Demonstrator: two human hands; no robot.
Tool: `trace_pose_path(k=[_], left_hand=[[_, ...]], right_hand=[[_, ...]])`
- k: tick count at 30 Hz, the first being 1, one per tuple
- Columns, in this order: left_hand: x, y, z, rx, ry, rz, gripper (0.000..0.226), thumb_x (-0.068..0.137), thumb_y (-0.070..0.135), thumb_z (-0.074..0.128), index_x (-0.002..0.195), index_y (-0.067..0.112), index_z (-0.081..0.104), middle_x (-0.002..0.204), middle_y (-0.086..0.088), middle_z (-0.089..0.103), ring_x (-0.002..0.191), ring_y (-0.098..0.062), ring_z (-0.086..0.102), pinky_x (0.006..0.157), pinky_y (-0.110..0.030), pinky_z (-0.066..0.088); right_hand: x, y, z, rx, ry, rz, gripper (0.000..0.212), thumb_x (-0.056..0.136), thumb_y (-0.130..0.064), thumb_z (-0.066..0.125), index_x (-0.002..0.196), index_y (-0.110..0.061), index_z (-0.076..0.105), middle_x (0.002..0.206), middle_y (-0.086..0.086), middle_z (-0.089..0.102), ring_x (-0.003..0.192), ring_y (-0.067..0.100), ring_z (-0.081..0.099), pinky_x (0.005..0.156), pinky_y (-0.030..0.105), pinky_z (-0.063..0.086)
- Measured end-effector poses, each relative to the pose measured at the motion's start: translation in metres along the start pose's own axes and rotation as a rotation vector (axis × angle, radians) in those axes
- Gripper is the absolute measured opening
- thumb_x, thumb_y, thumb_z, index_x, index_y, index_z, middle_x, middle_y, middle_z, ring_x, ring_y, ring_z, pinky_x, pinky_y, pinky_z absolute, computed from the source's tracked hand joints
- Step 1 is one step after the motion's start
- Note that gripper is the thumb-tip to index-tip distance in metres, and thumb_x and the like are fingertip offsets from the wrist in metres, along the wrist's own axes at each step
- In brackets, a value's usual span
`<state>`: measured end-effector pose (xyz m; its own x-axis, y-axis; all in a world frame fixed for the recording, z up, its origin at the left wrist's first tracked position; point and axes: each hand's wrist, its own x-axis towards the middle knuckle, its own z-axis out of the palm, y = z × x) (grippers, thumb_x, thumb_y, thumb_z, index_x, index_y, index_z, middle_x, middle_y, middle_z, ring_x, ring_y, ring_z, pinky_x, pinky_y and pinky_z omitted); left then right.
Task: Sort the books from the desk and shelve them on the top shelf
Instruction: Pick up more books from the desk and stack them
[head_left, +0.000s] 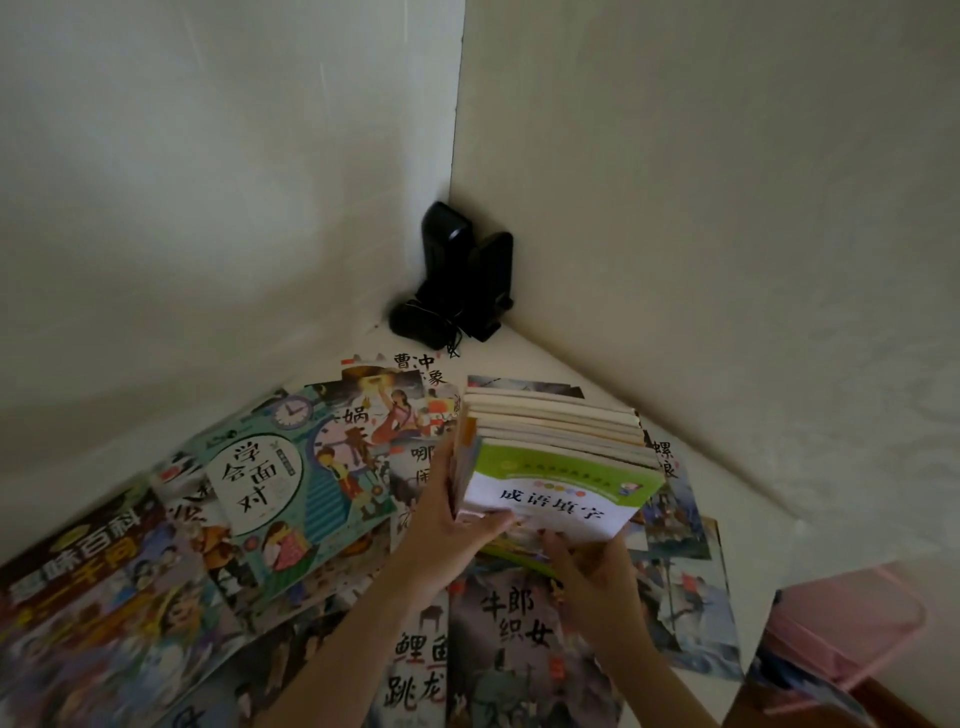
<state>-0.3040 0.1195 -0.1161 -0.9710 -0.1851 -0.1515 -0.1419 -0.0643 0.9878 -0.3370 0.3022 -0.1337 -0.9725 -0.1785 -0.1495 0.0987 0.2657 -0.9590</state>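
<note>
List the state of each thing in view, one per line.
Stack of books: lifted off the desk, held in both hands.
Left hand: grips the stack's left side.
Right hand: holds the stack's near edge.
Loose books: lying flat, overlapping.
Black speakers: upright in the corner.

Black speakers (467, 270) in wall corner; pink object (841, 639), perhaps stool, right.

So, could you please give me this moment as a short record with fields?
held: stack of books, green and white cover nearest the camera
left hand: grips the stack's left side
right hand: holds the stack's near edge from below
desk: picture books spread flat, overlapping
corner: black speakers
lower right: pink stool
</note>
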Motion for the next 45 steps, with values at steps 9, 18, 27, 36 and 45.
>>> trace_pose_path(k=[9,18,27,36,45], left_hand=[[-0.036,0.069,-0.018,-0.164,0.227,0.201,0.076,0.081,0.001,0.072,0.143,0.024,0.035,0.13,-0.003,0.06,0.114,-0.021,0.062,0.087,-0.041,0.056],[-0.198,0.257,-0.092,0.148,0.619,0.474,0.08,0.082,0.013,0.073,0.146,0.032,0.029,0.123,0.008,0.059,0.102,-0.002,0.064,0.076,-0.022,0.056],[-0.407,0.341,-0.088,0.328,1.112,0.719,0.078,0.059,0.014,0.091,0.128,0.026,0.056,0.099,-0.006,0.073,0.092,-0.024,0.072,0.071,-0.039,0.06],[-0.498,0.465,-0.099,0.491,1.234,0.934,0.073,0.059,0.014,0.088,0.126,0.012,0.058,0.1,-0.015,0.073,0.092,-0.031,0.07,0.079,-0.043,0.057],[-0.494,0.586,-0.182,0.49,1.256,1.017,0.066,0.07,0.005,0.081,0.129,0.01,0.052,0.105,-0.011,0.072,0.097,-0.024,0.07,0.075,-0.032,0.059]], right_hand=[[-0.011,-0.089,0.006,-0.014,-0.053,-0.255,0.052,0.084,-0.002,0.068,0.13,-0.01,0.047,0.099,0.004,0.066,0.078,0.003,0.066,0.064,0.015,0.054],[-0.092,-0.281,0.063,0.138,-0.396,-0.64,0.052,0.087,-0.01,0.066,0.132,-0.022,0.042,0.107,-0.011,0.061,0.092,-0.003,0.063,0.066,0.004,0.049],[-0.23,-0.386,0.087,0.381,-0.894,-0.841,0.052,0.082,-0.006,0.067,0.124,-0.031,0.047,0.084,-0.002,0.068,0.07,-0.003,0.065,0.06,0.011,0.052],[-0.309,-0.503,0.08,0.586,-0.916,-1.038,0.052,0.067,-0.038,0.071,0.112,-0.049,0.047,0.092,-0.039,0.064,0.082,-0.012,0.065,0.061,0.005,0.049],[-0.293,-0.685,0.152,0.418,-0.869,-1.335,0.057,0.082,-0.029,0.073,0.131,-0.023,0.045,0.12,-0.008,0.064,0.107,0.009,0.062,0.095,0.036,0.051]])
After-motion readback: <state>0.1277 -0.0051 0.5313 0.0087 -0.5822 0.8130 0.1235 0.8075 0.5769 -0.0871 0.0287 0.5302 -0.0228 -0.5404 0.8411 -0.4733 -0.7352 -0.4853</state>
